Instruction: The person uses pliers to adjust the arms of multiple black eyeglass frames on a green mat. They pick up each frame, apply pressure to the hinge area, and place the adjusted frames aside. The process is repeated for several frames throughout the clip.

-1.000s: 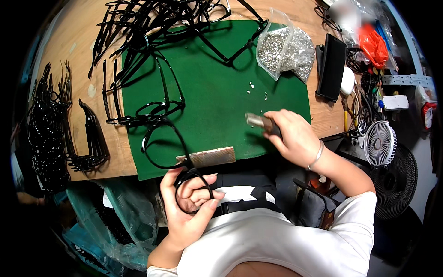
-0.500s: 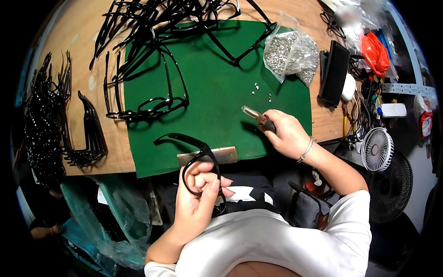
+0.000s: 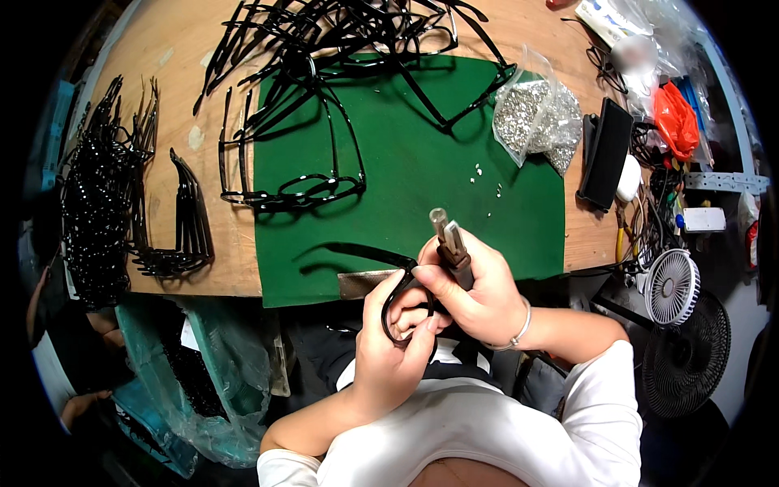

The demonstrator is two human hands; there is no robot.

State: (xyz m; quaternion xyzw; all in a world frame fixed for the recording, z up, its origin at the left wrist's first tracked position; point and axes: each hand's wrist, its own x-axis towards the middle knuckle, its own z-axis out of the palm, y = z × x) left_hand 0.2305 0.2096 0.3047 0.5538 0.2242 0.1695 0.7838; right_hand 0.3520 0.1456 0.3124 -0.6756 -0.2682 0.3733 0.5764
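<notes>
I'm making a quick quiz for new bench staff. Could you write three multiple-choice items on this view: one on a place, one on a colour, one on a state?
1. Where do the clear plastic bags of small silver parts lie?
A. at the mat's far right corner
B. on the floor
C. in the person's lap

2. What colour is the felt work mat?
A. red
B. green
C. white

3. What is the right hand doing?
A. resting flat and empty
B. gripping a dark-handled tool
C. holding a fan

Answers:
1. A, they sit at the mat's top right.
2. B, the mat is plainly green.
3. B, its fingers wrap the handle, beside the left hand holding a black glasses frame.
</notes>
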